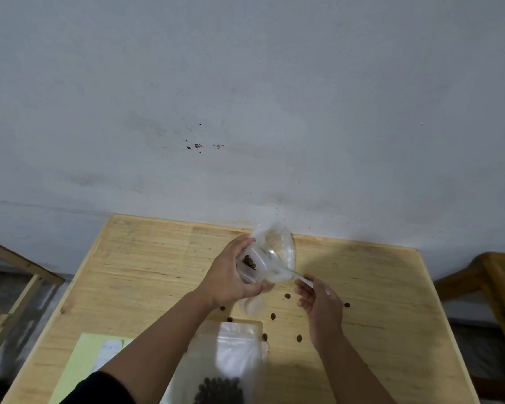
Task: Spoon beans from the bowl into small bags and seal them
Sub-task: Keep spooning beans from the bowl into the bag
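My left hand (pixel 231 277) grips a small clear bag (pixel 250 301) above the middle of the wooden table (pixel 146 266); a few brown beans (pixel 249 262) show through the plastic near my fingers. A clear, tilted bowl (pixel 277 252) is right against the bag; I cannot tell what holds it up. My right hand (pixel 321 307) pinches the handle of a clear plastic spoon (pixel 299 276), whose head reaches into the clear bowl. Whether the spoon carries beans is hidden by glare.
Several loose beans (pixel 287 295) lie scattered on the table under my hands. A stack of clear bags (pixel 236 345) lies at the near edge, with a filled bag of beans (pixel 220 389) on it. A yellow sheet (pixel 79 363) lies near left. Wooden frames (pixel 496 275) flank the table.
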Action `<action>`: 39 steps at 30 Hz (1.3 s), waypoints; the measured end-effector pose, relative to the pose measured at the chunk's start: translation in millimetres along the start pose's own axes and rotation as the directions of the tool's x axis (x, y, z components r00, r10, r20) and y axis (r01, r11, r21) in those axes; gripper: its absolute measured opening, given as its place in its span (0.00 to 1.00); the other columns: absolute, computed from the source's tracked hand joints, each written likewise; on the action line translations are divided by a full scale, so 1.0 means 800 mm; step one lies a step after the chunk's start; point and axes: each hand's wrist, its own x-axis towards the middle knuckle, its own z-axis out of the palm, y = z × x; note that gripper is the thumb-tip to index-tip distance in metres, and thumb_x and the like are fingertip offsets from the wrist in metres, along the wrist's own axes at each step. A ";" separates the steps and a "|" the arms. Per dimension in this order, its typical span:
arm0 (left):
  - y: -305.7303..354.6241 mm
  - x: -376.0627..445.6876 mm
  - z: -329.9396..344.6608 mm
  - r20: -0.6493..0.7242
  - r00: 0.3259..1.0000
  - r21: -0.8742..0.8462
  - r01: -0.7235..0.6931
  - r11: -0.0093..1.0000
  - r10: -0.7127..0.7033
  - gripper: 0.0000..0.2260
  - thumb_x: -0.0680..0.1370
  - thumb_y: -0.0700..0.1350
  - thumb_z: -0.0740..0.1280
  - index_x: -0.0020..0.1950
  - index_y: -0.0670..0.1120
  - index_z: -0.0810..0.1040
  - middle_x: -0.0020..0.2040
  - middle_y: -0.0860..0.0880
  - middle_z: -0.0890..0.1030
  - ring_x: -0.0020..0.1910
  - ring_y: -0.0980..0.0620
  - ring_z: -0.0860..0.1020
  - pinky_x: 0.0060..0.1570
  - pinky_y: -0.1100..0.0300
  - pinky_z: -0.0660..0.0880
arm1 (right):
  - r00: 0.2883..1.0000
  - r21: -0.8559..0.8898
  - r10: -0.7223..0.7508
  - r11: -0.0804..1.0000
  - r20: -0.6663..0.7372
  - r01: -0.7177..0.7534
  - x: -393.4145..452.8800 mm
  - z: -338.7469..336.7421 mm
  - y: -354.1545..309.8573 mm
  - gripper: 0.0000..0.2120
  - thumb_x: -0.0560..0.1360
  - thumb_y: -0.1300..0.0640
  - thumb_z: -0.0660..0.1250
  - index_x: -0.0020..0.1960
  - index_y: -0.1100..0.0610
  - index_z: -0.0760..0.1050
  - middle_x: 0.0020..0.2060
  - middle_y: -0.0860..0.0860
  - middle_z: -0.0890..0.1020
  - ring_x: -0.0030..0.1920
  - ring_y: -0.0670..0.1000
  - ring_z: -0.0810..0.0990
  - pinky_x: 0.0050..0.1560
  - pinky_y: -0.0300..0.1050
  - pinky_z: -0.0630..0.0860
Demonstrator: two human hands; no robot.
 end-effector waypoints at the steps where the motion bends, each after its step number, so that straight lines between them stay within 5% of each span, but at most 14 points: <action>1: -0.002 -0.001 -0.002 -0.003 1.000 0.003 0.010 1.000 -0.010 0.46 0.58 0.62 0.76 0.73 0.52 0.63 0.72 0.59 0.61 0.70 0.60 0.63 0.70 0.60 0.62 | 1.000 0.000 -0.001 1.000 -0.001 0.001 0.000 0.000 -0.001 0.10 0.78 0.63 0.58 0.51 0.64 0.78 0.42 0.60 0.83 0.38 0.53 0.80 0.32 0.42 0.73; 9: -0.013 -0.005 -0.005 -0.045 0.997 0.030 0.056 0.998 -0.055 0.48 0.55 0.67 0.73 0.71 0.52 0.65 0.72 0.57 0.63 0.69 0.59 0.64 0.66 0.65 0.61 | 0.996 0.021 -0.028 0.999 -0.083 0.029 -0.004 0.001 -0.011 0.11 0.79 0.62 0.57 0.53 0.64 0.77 0.42 0.60 0.83 0.39 0.52 0.80 0.31 0.42 0.74; 15: -0.016 -0.004 -0.003 -0.040 0.996 0.036 0.076 0.996 -0.074 0.48 0.55 0.67 0.73 0.72 0.53 0.64 0.73 0.56 0.62 0.71 0.57 0.63 0.70 0.57 0.62 | 0.993 0.015 -0.071 0.997 -0.099 0.073 -0.007 -0.001 -0.018 0.11 0.79 0.61 0.57 0.52 0.63 0.77 0.40 0.57 0.83 0.38 0.52 0.80 0.28 0.39 0.74; 28: -0.017 -0.002 0.001 -0.046 0.998 0.003 0.050 0.999 -0.049 0.44 0.63 0.53 0.79 0.73 0.52 0.60 0.73 0.57 0.61 0.66 0.62 0.60 0.64 0.66 0.59 | 0.955 -0.032 -0.283 0.957 0.088 0.287 -0.041 0.016 -0.054 0.12 0.79 0.63 0.57 0.48 0.63 0.78 0.36 0.59 0.83 0.33 0.50 0.79 0.23 0.39 0.71; 31: -0.016 -0.002 0.000 -0.051 0.998 -0.012 0.047 0.999 -0.047 0.44 0.62 0.54 0.79 0.73 0.53 0.61 0.72 0.57 0.61 0.67 0.60 0.62 0.64 0.65 0.60 | 0.910 -0.130 -0.381 0.906 0.162 0.402 -0.048 0.017 -0.051 0.12 0.79 0.63 0.57 0.46 0.61 0.79 0.34 0.55 0.83 0.32 0.48 0.79 0.23 0.39 0.72; 36: -0.019 -0.002 0.000 -0.051 0.997 0.003 0.051 0.999 -0.051 0.45 0.62 0.56 0.78 0.74 0.53 0.60 0.73 0.57 0.60 0.68 0.61 0.60 0.65 0.65 0.59 | 0.688 -0.326 -0.637 0.606 0.347 0.726 -0.050 0.015 -0.041 0.11 0.78 0.56 0.60 0.49 0.58 0.80 0.34 0.48 0.82 0.32 0.45 0.79 0.29 0.35 0.74; 39: -0.025 -0.002 0.000 -0.050 0.997 -0.016 0.065 0.998 -0.065 0.43 0.63 0.55 0.79 0.73 0.55 0.61 0.73 0.59 0.60 0.70 0.59 0.62 0.65 0.65 0.60 | 0.702 -0.316 -0.669 0.629 0.245 0.710 -0.039 0.010 -0.044 0.10 0.79 0.57 0.59 0.51 0.58 0.79 0.36 0.49 0.82 0.30 0.45 0.78 0.28 0.37 0.75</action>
